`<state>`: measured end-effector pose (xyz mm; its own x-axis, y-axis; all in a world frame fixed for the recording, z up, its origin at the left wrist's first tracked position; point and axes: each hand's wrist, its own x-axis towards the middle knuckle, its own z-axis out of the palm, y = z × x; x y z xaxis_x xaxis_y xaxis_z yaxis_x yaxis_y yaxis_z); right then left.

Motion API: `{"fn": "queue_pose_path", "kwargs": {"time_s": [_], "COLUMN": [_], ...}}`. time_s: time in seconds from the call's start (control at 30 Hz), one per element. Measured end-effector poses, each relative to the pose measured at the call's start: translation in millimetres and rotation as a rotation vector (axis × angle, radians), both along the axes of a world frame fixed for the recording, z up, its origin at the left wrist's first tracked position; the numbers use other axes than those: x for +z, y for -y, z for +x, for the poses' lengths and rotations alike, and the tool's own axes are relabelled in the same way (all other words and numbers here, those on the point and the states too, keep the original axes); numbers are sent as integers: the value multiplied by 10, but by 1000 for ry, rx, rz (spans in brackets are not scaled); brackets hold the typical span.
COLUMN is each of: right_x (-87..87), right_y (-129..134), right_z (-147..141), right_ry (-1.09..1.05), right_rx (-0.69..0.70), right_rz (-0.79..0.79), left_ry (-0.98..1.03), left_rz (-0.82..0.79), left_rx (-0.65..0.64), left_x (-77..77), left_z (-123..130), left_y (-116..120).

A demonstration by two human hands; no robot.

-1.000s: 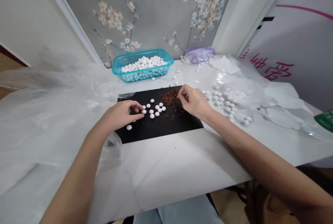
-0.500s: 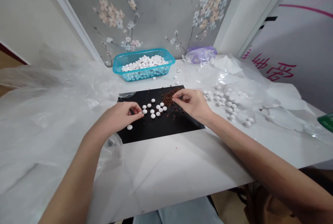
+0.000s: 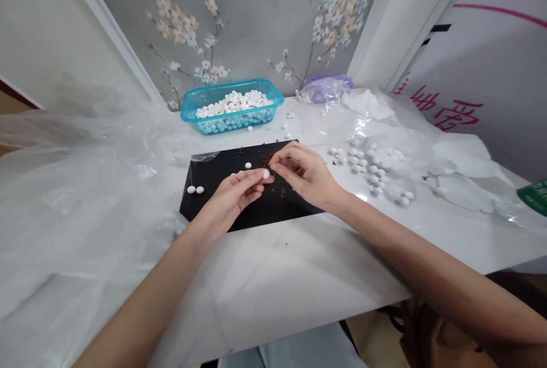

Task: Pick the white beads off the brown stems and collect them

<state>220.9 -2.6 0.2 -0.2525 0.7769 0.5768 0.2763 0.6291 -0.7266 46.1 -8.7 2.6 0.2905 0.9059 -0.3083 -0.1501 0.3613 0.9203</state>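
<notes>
My left hand (image 3: 239, 191) is closed on a white round piece (image 3: 265, 174), pinched at its fingertips above the black mat (image 3: 252, 214). Close to its right, my right hand (image 3: 303, 174) is pinched shut; what lies between its fingertips is too small to make out. Small brown pieces (image 3: 280, 190) lie on the mat beside and under my right hand. Two white pieces (image 3: 195, 189) sit at the mat's left side, and another white piece (image 3: 248, 166) rests behind my left hand, which partly hides others.
Behind the mat stands a blue basket (image 3: 277, 100) of white pieces. More white pieces (image 3: 378, 177) are scattered on the white table (image 3: 273, 277) at right. Clear plastic (image 3: 85, 185) covers the left side. A purple item (image 3: 327, 89) in plastic lies at the back.
My left hand has moved right and up with a white piece, close to my right hand. The right hand has shifted slightly left. Two white pieces now show at the mat's left side.
</notes>
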Motion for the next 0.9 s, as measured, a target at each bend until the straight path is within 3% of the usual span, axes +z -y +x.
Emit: {"fn": "queue_pose_path", "kwargs": {"time_s": [0.2,0.47,0.7,0.9], "right_x": [-61,-147,-146,-181], "right_y": [0,67,110,136], "right_z": [-32,-129,-137,-152], "right_ry": [24,-108,-61,-110], "right_rx": [-39,-113,-184,-152], "right_rz": [52,-35,40,83], "left_ry": [85,190,244,267], "left_rz": [-37,-121,-174,-182], "left_rx": [48,81,77,56], "left_x": [-18,-22,-57,-49], "left_z": [20,80,111,133], "left_y": [9,47,79,99]}}
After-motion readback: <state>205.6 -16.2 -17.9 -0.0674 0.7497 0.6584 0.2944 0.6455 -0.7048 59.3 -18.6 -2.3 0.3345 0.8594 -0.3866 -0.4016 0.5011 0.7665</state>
